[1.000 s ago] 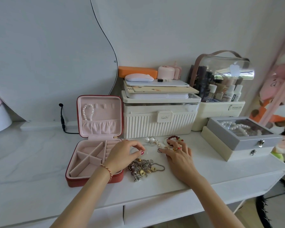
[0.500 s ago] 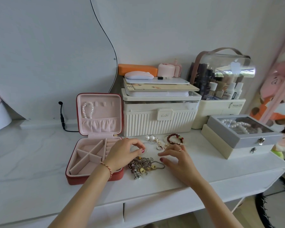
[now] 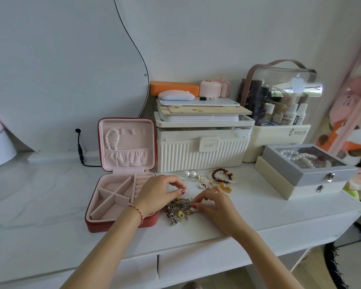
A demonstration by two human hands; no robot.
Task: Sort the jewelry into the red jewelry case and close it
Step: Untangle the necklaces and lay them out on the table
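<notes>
Two hands low centre: right hand (image 3: 214, 204) pinches into chain pile (image 3: 178, 208), left hand (image 3: 157, 195) curled, thumb and fingers around something small, can't tell what. Red case (image 3: 121, 223) open at left, compartments bare. Rings (image 3: 202, 186), pearl earrings (image 3: 190, 174), red bracelet (image 3: 221, 175) loose behind.

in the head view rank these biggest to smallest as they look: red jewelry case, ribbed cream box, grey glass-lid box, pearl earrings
1. ribbed cream box
2. red jewelry case, open, so its lid adds to its spread; close to the cream box
3. grey glass-lid box
4. pearl earrings, by far the smallest
</notes>
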